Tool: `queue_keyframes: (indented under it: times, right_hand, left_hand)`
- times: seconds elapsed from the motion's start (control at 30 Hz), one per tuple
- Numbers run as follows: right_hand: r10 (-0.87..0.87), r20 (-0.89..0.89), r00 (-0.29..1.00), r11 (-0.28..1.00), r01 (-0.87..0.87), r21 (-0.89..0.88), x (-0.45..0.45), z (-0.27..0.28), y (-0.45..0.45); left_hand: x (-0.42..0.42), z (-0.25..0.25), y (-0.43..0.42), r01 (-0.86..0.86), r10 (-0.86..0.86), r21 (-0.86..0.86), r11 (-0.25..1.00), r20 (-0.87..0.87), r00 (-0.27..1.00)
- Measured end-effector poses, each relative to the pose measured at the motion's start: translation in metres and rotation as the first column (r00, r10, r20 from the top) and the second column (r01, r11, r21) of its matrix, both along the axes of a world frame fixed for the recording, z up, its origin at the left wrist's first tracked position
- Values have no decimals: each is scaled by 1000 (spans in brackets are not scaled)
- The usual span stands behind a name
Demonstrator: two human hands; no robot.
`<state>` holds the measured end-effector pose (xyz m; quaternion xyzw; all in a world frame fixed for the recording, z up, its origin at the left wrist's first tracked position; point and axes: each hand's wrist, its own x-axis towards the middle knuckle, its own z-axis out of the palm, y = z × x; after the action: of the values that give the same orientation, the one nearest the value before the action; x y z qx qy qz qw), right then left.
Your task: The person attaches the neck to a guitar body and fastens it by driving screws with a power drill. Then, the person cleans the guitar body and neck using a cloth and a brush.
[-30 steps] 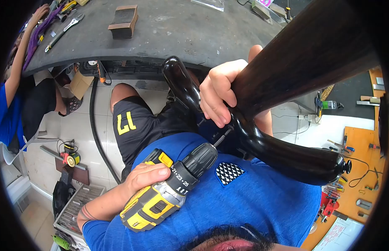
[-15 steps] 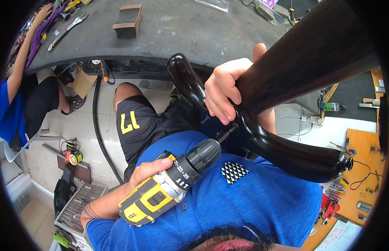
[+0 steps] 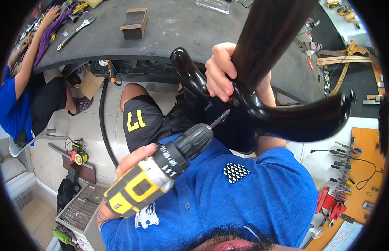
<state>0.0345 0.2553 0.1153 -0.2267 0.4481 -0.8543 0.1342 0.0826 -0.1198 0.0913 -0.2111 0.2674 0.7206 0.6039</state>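
Observation:
My left hand (image 3: 136,159) is wrapped round a yellow and black cordless drill (image 3: 150,182). A screwdriver bit (image 3: 219,119) sticks out of its chuck, pointing up and right, with its tip apart from my right hand. My right hand (image 3: 221,73) grips a glossy dark piece with a thick shaft (image 3: 267,39), where the shaft meets two curved arms. One rounded arm (image 3: 188,73) reaches up and left. The longer arm (image 3: 301,119) curves right and ends in a small knob. The underside near the bit is in shadow, and details there are hard to make out.
A dark workbench (image 3: 173,29) spans the front, with a wooden block (image 3: 134,24) and an adjustable wrench (image 3: 77,32) on it. Another person (image 3: 19,100) sits at the left, one arm over the bench. A black hose (image 3: 103,121) crosses the floor. Tools lie on an orange board (image 3: 361,167) at right.
The dark piece has turned, its shaft now steeper and its long arm higher. My left hand has moved the drill down and left, and the bit is farther from my right hand.

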Motion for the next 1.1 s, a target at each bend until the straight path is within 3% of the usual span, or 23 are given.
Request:
queue_keyframes:
  times: [0.1,0.17,0.2,0.23,0.3,0.53,1.1]
  right_hand:
    - [1,-22,1000,1000,-1,31,-8,1,8]
    - [-3,-11,1000,999,3,35,-12,1,11]
    - [-3,-14,1000,1000,3,30,-12,-1,13]
    - [19,-29,999,1000,-18,14,-15,-4,14]
    - [59,-60,996,998,-60,-13,-20,-8,16]
    - [110,-97,989,993,-113,-31,-20,-9,21]
    - [95,-108,990,995,-98,-20,-16,-10,24]
  left_hand:
    - [15,-22,-20,-84,-35,-194,977,-540,841]
    - [16,-32,-18,-92,-107,-164,982,-888,447]
    - [10,-29,-10,-79,-67,-79,994,-987,149]
    - [3,-26,0,-54,-15,-9,999,-993,-117]
    - [-3,-21,12,-34,31,50,998,-905,-425]
    - [0,-27,11,22,29,24,999,-963,-268]
    - [1,-30,21,15,8,4,1000,-948,-318]
